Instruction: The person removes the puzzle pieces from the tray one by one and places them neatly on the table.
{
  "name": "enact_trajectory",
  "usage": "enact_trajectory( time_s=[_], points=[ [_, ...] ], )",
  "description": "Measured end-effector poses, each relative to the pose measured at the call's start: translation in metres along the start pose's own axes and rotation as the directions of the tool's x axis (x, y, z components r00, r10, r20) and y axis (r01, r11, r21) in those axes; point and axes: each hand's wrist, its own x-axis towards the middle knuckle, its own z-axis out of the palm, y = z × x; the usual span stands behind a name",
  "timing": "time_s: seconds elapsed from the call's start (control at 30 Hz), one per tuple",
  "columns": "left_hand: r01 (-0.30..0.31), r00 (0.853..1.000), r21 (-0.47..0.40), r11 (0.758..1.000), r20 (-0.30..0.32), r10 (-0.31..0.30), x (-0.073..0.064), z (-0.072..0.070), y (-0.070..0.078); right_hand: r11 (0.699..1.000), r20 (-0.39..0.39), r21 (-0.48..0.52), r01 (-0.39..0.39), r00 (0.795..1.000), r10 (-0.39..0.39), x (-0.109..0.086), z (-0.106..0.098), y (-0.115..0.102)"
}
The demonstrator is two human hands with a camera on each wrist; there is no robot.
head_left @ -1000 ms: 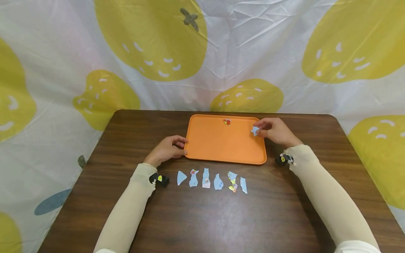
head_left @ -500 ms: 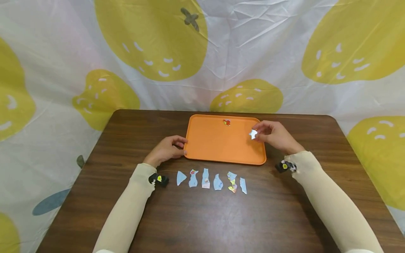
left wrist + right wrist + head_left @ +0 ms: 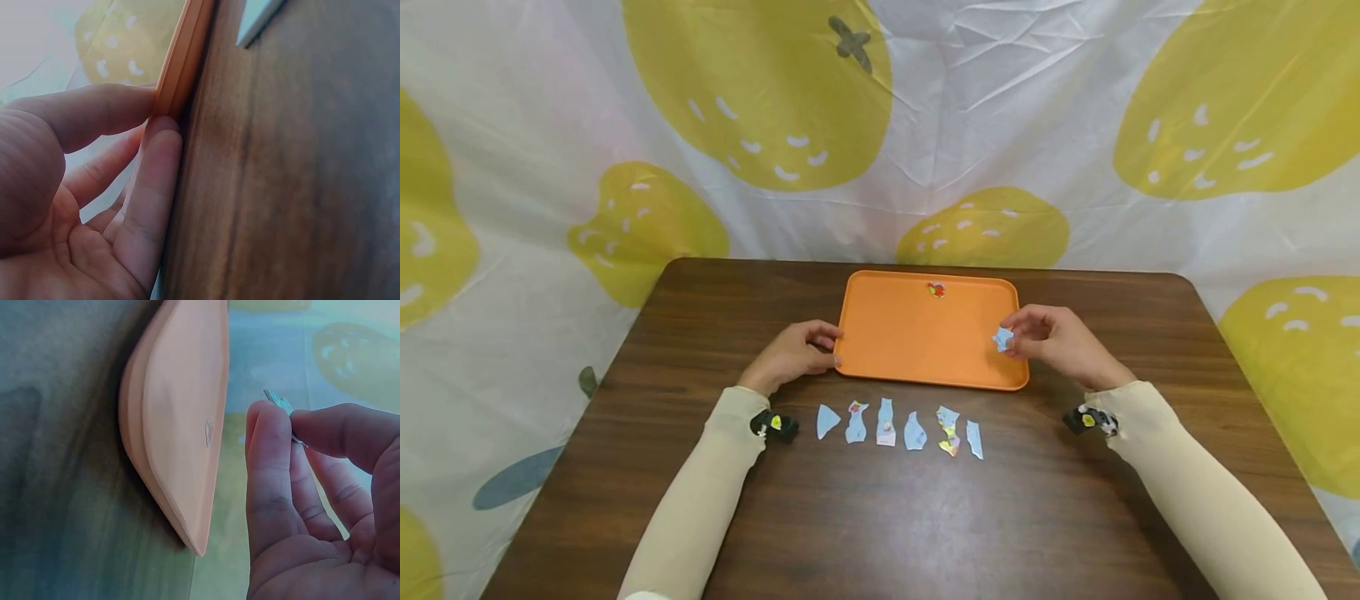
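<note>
My right hand pinches a small light blue star-shaped piece between thumb and fingertips, over the right side of an orange tray. In the right wrist view this piece shows nearly edge-on and thin, held up away from the tray. At the tray's left edge, my left hand holds the rim; in the left wrist view its thumb and fingertips meet the orange wall. A small red patterned piece lies inside the tray near the far edge.
Several irregular light blue pieces lie in a row before the tray, from a triangular piece to a narrow strip, with a yellow-patterned piece among them. Behind the brown table hangs a lemon-print curtain.
My right hand has drawn nearer along the tray's right side, the star-shaped piece still in its pinch and turned slightly. The left hand has stayed at the tray's left edge.
</note>
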Motion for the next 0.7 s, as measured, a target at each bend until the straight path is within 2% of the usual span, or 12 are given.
enact_trajectory(
  time_s=[0.2, 0.43, 0.7],
  points=[
    [-0.001, 1.000, 0.006, 1.000, 0.001, 0.001, 0.002, 0.000, -0.002, 1.000, 0.012, 0.015, -0.004, 1.000, 0.004, -0.012, 0.002, 0.002],
    [-0.001, 1.000, 0.004, 1.000, -0.002, 0.001, 0.001, 0.001, -0.001, 0.999, 0.047, 0.037, 0.035, 0.998, -0.037, -0.020, 0.008, 0.004],
    [-0.014, 1.000, -0.003, 1.000, 0.004, 0.014, 0.001, 0.000, -0.002, 0.999, 0.084, 0.050, 0.010, 0.996, -0.014, -0.029, 0.015, 0.004]
  ],
)
